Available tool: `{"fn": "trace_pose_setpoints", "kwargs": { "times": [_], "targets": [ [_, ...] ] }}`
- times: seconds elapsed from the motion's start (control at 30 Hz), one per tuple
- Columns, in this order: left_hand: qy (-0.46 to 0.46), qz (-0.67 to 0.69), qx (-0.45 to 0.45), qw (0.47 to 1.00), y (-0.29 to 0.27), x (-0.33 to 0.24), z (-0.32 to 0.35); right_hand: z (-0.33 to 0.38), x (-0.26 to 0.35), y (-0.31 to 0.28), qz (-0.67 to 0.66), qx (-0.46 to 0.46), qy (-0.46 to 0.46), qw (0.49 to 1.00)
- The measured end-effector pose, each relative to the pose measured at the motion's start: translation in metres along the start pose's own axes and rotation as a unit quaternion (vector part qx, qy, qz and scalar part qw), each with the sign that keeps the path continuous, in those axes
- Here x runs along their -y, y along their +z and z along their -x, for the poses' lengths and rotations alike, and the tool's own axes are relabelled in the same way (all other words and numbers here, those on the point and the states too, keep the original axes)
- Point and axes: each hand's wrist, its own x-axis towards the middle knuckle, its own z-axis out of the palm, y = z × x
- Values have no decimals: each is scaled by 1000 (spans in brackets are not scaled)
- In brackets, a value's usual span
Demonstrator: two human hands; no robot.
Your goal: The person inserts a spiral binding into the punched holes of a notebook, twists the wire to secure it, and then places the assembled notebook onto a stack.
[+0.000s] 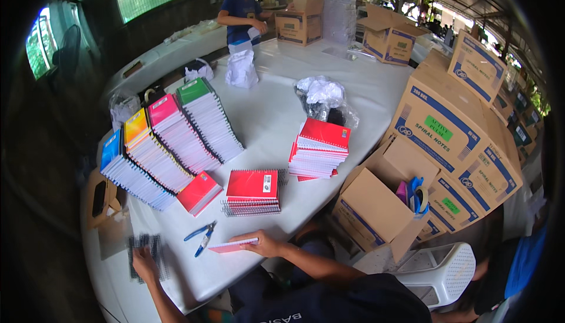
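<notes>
My right hand (266,244) grips a thin notebook (234,245) with a pinkish-red cover, held low near the table's front edge. No coil can be made out on it. At the left, my left hand (144,264) has its fingers curled on a bunch of black spiral coils (156,251); how many it holds is not clear. Blue-handled cutting pliers (203,236) lie spread on the table between my hands. Just beyond are a stack of red spiral notebooks (252,184) and a smaller red pile (199,193).
Tall rows of blue (112,146), yellow (136,126), pink (162,105) and green notebooks (193,89) stand at the left. Another red stack (321,146) sits right of centre. An open carton (376,205) and stacked cartons (447,129) flank a white stool (453,270). A person (240,14) stands across the table.
</notes>
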Motion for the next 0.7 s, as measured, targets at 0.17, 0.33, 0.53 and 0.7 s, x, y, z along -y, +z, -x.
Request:
{"fn": "trace_pose_setpoints", "kwargs": {
  "times": [0.17,0.33,0.53,0.7],
  "targets": [
    [-16,261,174,949,-8,-56,22,-4,0,5,41,6,25,999],
    [108,277,358,885,23,-87,44,-3,3,-13,-39,-62,125,990],
    [118,253,373,885,40,-90,50,-3,-2,-7,-18,-96,91,991],
    [86,240,396,882,47,-90,49,-5,-3,-6,-21,-97,89,991]
  ]
}}
